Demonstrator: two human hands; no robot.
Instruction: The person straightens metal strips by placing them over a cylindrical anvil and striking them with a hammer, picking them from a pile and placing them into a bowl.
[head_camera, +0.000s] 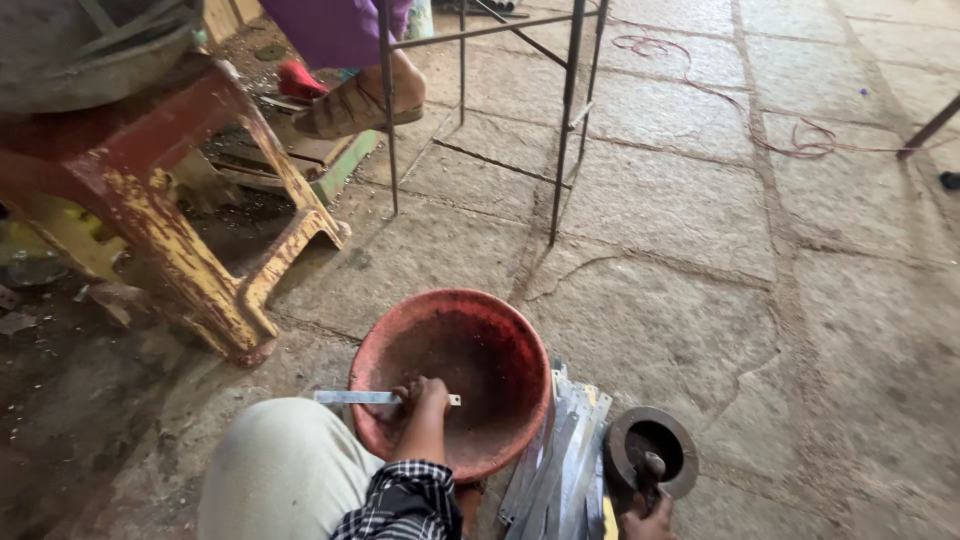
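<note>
My left hand (421, 402) is closed around a flat grey metal strip (356, 397) and holds it level across the near rim of a worn red basin (455, 330) on the stone floor. At the bottom edge, my right hand (648, 517) grips the dark handle of a tool (648, 472) that pokes into a heavy rusty metal ring (620, 440). Between basin and ring lies a leaning stack of similar metal strips (560, 460). My knee in light trousers and a checked sleeve fill the lower left.
A chipped red and yellow metal stand (190, 250) sits at left. A thin steel rod frame (565, 120) rises behind the basin. Another person's sandalled foot (355, 105) rests at top centre. Pink wire (790, 135) trails over the stone slabs at right.
</note>
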